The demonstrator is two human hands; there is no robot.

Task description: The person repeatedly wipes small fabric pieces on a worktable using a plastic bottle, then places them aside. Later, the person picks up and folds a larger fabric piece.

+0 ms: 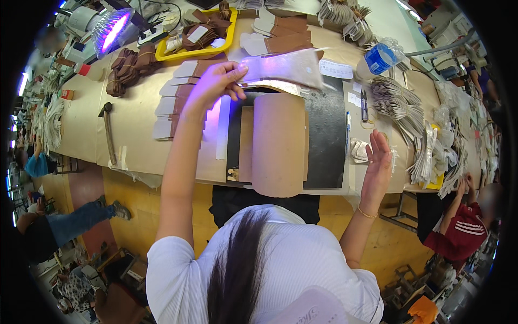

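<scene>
My left hand (224,81) is raised over the far part of the table, fingers closed on the left end of a pale, flat, leather-like piece (286,68). The piece widens toward its right end, which is slightly blurred. Below it lies a rounded form covered in tan paper (279,146), resting on a black mat (329,129). My right hand (380,164) is held up at the table's near right edge. Its fingers are stretched out and nothing is in them. A pen (348,124) and a small whitish packet (360,150) lie beside it.
Rows of white-and-brown pieces (171,105) lie left of the mat. A hammer (109,134), a yellow tray (233,32) and a lit lamp (113,32) stand further left. Bundled pale strips (396,102) and a blue-labelled bottle (380,58) are at right. Other people work on both sides.
</scene>
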